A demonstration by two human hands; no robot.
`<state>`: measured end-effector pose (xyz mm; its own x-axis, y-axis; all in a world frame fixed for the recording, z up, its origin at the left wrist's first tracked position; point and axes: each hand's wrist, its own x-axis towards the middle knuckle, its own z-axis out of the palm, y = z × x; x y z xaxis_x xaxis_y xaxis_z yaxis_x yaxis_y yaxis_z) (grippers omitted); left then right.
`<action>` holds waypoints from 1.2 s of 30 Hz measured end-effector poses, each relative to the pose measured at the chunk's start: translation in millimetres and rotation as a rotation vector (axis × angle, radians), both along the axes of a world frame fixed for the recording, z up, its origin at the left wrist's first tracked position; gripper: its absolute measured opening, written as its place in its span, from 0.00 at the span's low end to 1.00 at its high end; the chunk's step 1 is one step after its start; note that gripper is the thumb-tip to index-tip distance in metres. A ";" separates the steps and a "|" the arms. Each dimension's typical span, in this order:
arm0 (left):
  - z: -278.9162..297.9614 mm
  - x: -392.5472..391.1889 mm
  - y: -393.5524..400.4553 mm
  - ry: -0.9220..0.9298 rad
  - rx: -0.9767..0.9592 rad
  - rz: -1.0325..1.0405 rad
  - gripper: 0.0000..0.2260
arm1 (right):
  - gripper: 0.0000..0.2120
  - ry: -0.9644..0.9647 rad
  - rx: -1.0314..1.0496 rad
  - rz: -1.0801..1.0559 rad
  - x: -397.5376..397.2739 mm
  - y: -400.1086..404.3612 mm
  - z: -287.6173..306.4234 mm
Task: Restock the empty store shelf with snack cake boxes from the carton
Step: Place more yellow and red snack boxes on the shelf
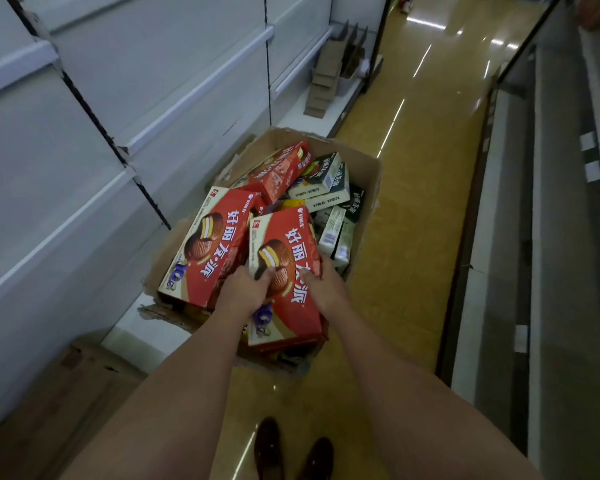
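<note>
Hands grip one red box (pixel 286 271) from both sides: the left hand (pixel 246 289) curls over its left edge, the right hand (pixel 324 282) over its right edge. It sits atop other boxes in the open carton (pixel 368 178) on the floor (pixel 423 202) beside white shelves (pixel 84 150).

Your carton (pixel 364 174) is rough, matt brown corrugated cardboard with torn flaps. The red snack cake boxes (pixel 284 271) are smooth printed card with a slight sheen. The floor (pixel 413 202) is glossy; the shelf (pixel 101 116) looks smooth, matt grey-white.
</note>
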<state>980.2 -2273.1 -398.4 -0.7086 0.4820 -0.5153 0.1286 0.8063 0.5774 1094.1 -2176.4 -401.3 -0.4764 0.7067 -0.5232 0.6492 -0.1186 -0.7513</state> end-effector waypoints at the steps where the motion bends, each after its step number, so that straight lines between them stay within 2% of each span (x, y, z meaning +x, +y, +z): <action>1: 3.2 2.9 2.6 -0.091 0.057 0.043 0.27 | 0.22 0.030 -0.012 0.000 4.0 3.0 3.1; 5: 18.7 17.3 16.7 -0.398 0.240 0.301 0.32 | 0.19 0.156 -0.121 -0.050 16.7 19.9 26.0; 8: 33.1 30.1 34.0 -0.580 0.312 0.410 0.32 | 0.19 0.237 -0.197 -0.072 23.6 34.8 46.5; 11: 49.6 42.6 48.7 -0.596 0.370 0.458 0.29 | 0.19 0.277 -0.274 -0.096 37.5 47.0 64.6; 16: 57.3 60.3 70.8 -0.593 0.479 0.639 0.27 | 0.25 0.364 -0.367 -0.174 79.3 55.6 75.1; 19: 64.8 79.4 83.8 -0.615 0.509 0.730 0.34 | 0.20 0.367 -0.387 -0.215 91.2 51.5 75.4; 21: 72.2 92.6 88.1 -0.673 0.527 0.763 0.35 | 0.18 0.333 -0.353 -0.191 91.6 50.0 78.7; 23: 77.4 97.2 89.0 -0.705 0.559 0.740 0.33 | 0.17 0.320 -0.317 -0.187 92.2 54.6 84.3; 25: 86.3 98.0 90.1 -0.701 0.565 0.665 0.31 | 0.11 0.350 -0.277 -0.182 97.9 64.5 95.0; 27: 94.0 89.8 87.8 -0.520 0.550 0.651 0.32 | 0.10 0.346 -0.228 -0.196 109.5 77.0 106.9; 28: 95.2 81.5 86.3 -0.401 0.562 0.654 0.37 | 0.11 0.335 -0.212 -0.204 117.1 83.2 111.7; 30: 90.3 63.4 85.4 -0.228 0.538 0.562 0.43 | 0.17 0.314 -0.221 -0.222 135.1 92.8 118.9; 32: 86.9 55.1 90.9 -0.142 0.495 0.399 0.39 | 0.21 0.299 -0.254 -0.261 155.6 97.4 122.4; 34: 92.2 60.5 100.3 -0.151 0.505 0.271 0.31 | 0.21 0.308 -0.284 -0.295 173.5 98.6 123.9; 36: 101.2 69.5 113.6 -0.212 0.547 0.211 0.27 | 0.22 0.317 -0.277 -0.369 188.1 97.7 123.5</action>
